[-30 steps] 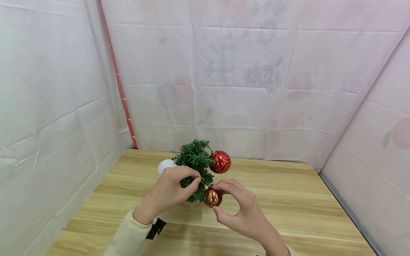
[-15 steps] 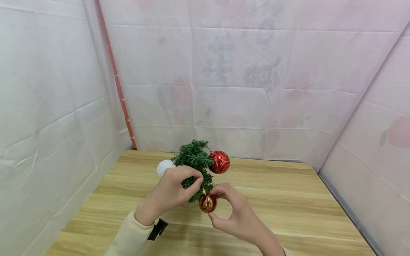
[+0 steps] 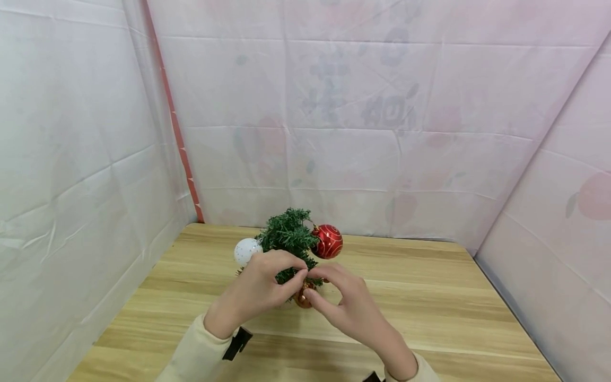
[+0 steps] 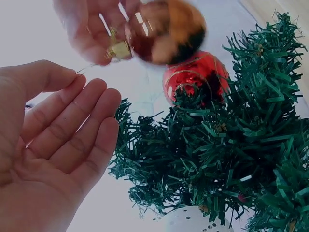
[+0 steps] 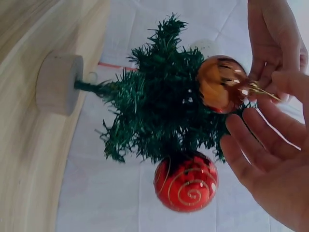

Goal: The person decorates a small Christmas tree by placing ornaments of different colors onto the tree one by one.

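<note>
My left hand (image 3: 255, 286) pinches the thin hanging thread of a shiny copper-coloured Christmas ball (image 4: 169, 31). Below its fingertips the ball (image 5: 223, 84) hangs by a gold cap, in front of a small green artificial Christmas tree (image 3: 288, 231). My right hand (image 3: 350, 300) is close by, thumb and index finger parted around the cap and thread; contact is hard to make out. In the right wrist view its other fingers (image 5: 241, 137) are loosely bent beside the ball. The head view shows the ball only partly, behind the right thumb.
A red ball with gold swirls (image 3: 328, 242) hangs on the tree's right, a white speckled ball (image 3: 247, 250) on its left. The tree stands on a round wooden base (image 5: 60, 84) on a wood-grain table (image 3: 429, 297). Pale printed cloth (image 3: 363, 159) surrounds the table.
My right finger and thumb have left the copper ball's sides and moved up to its cap and thread. The ball has shifted left, toward the tree's front. My left hand has moved slightly right.
</note>
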Motion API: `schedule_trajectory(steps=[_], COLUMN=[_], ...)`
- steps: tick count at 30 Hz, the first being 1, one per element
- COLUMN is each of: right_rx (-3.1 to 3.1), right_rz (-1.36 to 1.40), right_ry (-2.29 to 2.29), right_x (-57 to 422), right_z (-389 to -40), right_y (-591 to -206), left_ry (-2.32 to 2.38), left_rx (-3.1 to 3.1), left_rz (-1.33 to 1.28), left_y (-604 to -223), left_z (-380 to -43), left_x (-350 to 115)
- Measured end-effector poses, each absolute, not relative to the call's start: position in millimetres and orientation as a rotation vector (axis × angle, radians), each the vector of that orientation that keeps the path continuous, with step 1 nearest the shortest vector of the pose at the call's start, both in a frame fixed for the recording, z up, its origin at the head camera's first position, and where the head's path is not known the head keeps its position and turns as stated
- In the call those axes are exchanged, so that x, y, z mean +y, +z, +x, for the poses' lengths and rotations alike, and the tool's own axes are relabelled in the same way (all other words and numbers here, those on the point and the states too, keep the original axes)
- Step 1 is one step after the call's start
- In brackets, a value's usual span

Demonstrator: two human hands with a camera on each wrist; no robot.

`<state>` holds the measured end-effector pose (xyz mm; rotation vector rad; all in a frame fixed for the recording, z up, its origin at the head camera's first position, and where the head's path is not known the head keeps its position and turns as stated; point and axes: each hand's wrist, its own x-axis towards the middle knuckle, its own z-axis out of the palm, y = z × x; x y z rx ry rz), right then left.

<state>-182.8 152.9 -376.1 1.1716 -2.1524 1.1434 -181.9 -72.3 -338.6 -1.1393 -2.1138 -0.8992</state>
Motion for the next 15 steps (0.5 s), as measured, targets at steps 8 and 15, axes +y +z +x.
schedule_trajectory(steps=[8,15], right_rx=[-2.052,-2.112], right_rz=[1.112,1.070], right_ry=[1.204,1.174], right_x=[142,137], right_z=[-188,-194], right_y=[-373,-379], left_ry=[-0.877,-0.865], left_rx=[-2.157,-2.325], left_rz=[-1.128,-0.942], left_y=[-341,-345], left_z=[-179,-172], left_x=[-72,-78])
